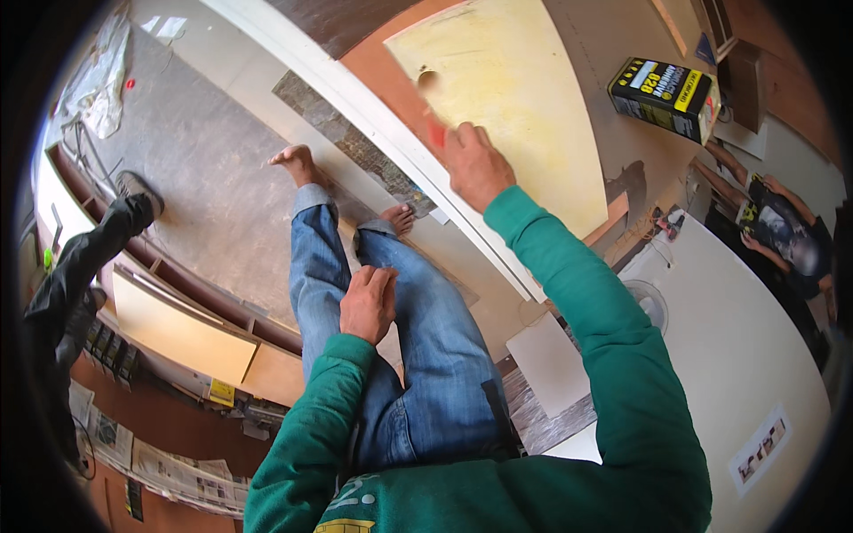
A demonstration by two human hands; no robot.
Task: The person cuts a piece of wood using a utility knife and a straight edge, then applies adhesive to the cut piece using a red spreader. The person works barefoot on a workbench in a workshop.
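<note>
My right hand (478, 165) is closed over the edge of a pale board (533, 107) smeared with yellow. A small red flat piece (436, 134), blurred, sticks out from its fingers; its exact kind does not show. Near the board's left side is a round brown spot (428, 82). Along that side runs a strip of reddish-brown surface (391, 84), then a long white edge (355, 98). Over my jeans (426, 329), my left hand (368, 304) hangs with its fingers pressed together. Whatever it holds, if anything, is hidden.
A black and yellow rectangular can (662, 96) stands right of the board. Someone in dark trousers (89, 253) is at the left; another person (777, 222) holds something at the far right. A round fan (646, 302) and a white panel (729, 311) lie beyond my right arm.
</note>
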